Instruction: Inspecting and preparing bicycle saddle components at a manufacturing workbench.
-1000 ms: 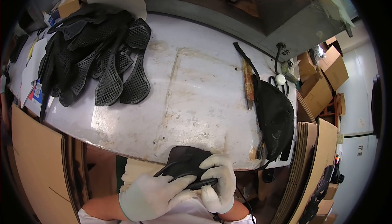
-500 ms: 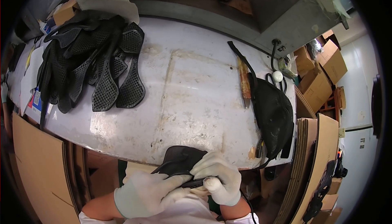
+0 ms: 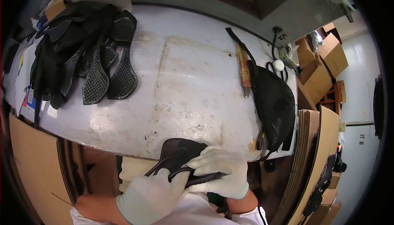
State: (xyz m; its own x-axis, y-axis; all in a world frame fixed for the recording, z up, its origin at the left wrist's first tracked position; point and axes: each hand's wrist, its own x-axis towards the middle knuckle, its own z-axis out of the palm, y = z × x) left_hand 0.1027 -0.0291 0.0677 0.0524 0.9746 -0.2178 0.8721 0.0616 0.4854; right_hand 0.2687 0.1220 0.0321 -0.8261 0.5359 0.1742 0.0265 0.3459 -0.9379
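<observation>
Both my hands wear pale knit gloves and grip a black flexible moulded piece (image 3: 177,150) at the near edge of the table. Its wide rounded end rests over the edge, pointing away from me. My left hand (image 3: 152,195) pinches its near left part, with fingers bent around a raised dark rim. Across its right side lies my right hand (image 3: 225,169), fingers curled onto the surface and the thumb below. A perforated strip of the piece shows beneath the right fingers. The gloves hide much of its near part.
A heap of black mesh-patterned pieces (image 3: 96,83) lies at the far left of the white table (image 3: 193,97). To the right are a worn wooden-handled tool (image 3: 244,75) and a black pouch (image 3: 273,106) with a strap. Cardboard sheets (image 3: 35,155) stand below the table.
My right hand has turned flatter over the black piece, its thumb now lower. The left hand has shifted slightly right, and more of the rim and perforated strip shows. The whole view has tilted slightly.
</observation>
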